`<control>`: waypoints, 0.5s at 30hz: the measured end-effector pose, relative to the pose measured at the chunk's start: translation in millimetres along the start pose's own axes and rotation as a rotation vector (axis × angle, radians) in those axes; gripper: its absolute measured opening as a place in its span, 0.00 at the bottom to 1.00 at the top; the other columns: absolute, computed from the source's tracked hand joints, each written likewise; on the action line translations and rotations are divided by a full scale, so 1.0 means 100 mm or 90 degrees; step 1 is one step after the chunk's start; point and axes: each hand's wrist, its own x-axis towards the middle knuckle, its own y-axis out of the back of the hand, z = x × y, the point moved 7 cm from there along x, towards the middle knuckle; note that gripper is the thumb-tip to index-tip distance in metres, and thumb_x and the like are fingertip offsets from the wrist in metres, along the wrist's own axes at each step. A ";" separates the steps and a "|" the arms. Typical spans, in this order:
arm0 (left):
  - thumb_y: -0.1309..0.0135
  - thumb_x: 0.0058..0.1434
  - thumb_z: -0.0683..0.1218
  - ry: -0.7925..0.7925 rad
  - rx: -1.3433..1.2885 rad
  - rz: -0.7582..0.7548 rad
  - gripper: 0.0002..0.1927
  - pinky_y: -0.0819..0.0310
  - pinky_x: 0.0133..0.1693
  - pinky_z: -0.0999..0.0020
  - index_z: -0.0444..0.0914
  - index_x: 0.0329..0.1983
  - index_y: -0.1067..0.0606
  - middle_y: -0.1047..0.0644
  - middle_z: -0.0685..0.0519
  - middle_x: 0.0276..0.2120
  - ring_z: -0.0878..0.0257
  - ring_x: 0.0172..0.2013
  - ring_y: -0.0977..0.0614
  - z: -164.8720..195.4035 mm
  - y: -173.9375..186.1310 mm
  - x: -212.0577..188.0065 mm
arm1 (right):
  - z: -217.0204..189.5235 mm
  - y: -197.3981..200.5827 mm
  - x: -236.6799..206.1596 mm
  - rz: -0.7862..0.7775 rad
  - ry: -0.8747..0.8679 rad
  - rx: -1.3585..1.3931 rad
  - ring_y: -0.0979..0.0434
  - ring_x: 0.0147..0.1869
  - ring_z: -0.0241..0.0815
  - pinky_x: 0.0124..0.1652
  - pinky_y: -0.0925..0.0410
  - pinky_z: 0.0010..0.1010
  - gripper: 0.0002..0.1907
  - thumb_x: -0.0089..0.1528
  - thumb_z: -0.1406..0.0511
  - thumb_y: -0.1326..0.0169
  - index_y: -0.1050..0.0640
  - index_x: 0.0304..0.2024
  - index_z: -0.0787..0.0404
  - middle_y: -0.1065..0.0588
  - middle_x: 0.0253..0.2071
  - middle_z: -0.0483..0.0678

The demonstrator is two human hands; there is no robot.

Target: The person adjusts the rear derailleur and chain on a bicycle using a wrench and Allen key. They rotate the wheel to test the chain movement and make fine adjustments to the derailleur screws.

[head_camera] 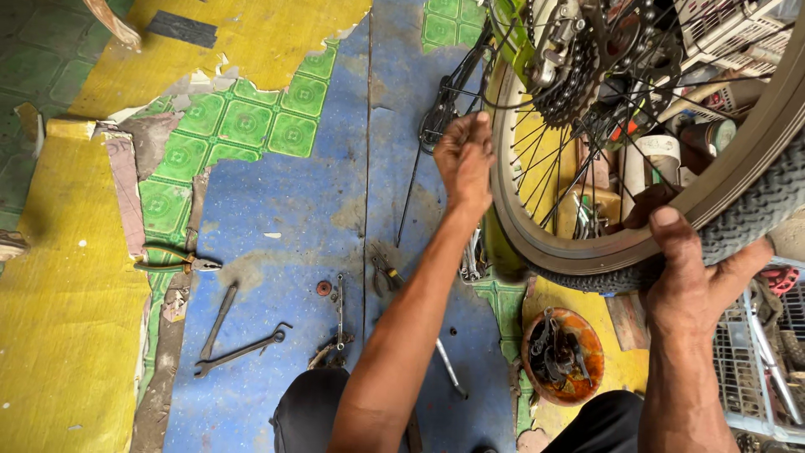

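Observation:
A bicycle rear wheel with a knobby black tyre, grey rim, spokes and a sprocket cluster fills the upper right. My right hand grips the tyre and rim at the wheel's lower edge, thumb over the rim. My left hand reaches forward to the left of the rim, fingers pinched on a thin dark part near the green frame; what it pinches is too small to tell. A black kickstand hangs just beyond that hand.
Tools lie on the worn blue, yellow and green floor: pliers, two wrenches, a screwdriver, small parts. A rusty orange bowl holds metal bits. White plastic crates stand right. My dark-clad knees are at the bottom.

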 end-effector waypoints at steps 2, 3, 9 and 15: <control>0.39 0.62 0.44 0.000 0.051 -0.042 0.04 0.35 0.19 0.76 0.39 0.37 0.21 0.22 0.57 0.24 0.72 0.19 0.29 -0.03 -0.05 0.03 | -0.04 -0.02 0.06 -0.009 0.020 -0.046 0.23 0.46 0.42 0.53 0.22 0.38 0.24 0.70 0.69 0.37 0.35 0.61 0.68 0.29 0.46 0.51; 0.39 0.62 0.44 0.010 0.077 -0.059 0.04 0.35 0.18 0.75 0.39 0.37 0.20 0.22 0.57 0.24 0.71 0.19 0.30 -0.08 -0.06 0.01 | -0.06 -0.01 0.05 -0.011 0.018 -0.062 0.23 0.46 0.42 0.53 0.23 0.37 0.23 0.70 0.68 0.37 0.33 0.61 0.68 0.28 0.45 0.51; 0.40 0.64 0.46 0.092 0.107 -0.133 0.06 0.24 0.24 0.73 0.39 0.38 0.19 0.19 0.55 0.27 0.68 0.23 0.22 -0.26 -0.05 -0.01 | -0.05 -0.01 0.09 0.002 -0.014 0.006 0.22 0.45 0.41 0.48 0.25 0.34 0.27 0.68 0.67 0.36 0.34 0.64 0.66 0.25 0.48 0.52; 0.43 0.67 0.49 0.041 0.256 -0.206 0.10 0.36 0.20 0.75 0.41 0.47 0.18 0.19 0.54 0.25 0.70 0.21 0.25 -0.27 -0.09 -0.18 | -0.06 -0.01 0.08 0.022 -0.005 0.001 0.23 0.51 0.39 0.54 0.25 0.31 0.29 0.67 0.69 0.37 0.35 0.66 0.69 0.26 0.52 0.51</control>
